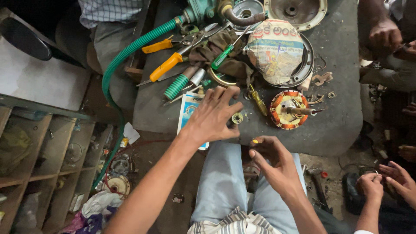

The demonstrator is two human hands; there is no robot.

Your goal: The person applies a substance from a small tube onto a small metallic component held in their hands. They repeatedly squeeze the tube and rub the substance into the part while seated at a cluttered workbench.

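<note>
Reaching across the grey surface (338,117), we spread our left hand (212,117) open, its grip holding nothing, fingertips beside a small brass-coloured ring (237,118) lying at three o'clock of that hand, while our right hand (273,162) hovers over our lap at five o'clock, pinching a tiny yellow piece (255,141) between thumb and forefinger. Judging by the parts lying loose, we reckon the stripping-down is largely done and sorting or refitting remains: the copper-wound stator (288,109), orange and cream with a shaft through it, sits bare at three o'clock of the ring, apart from the paper-covered housing (277,52) at twelve.
</note>
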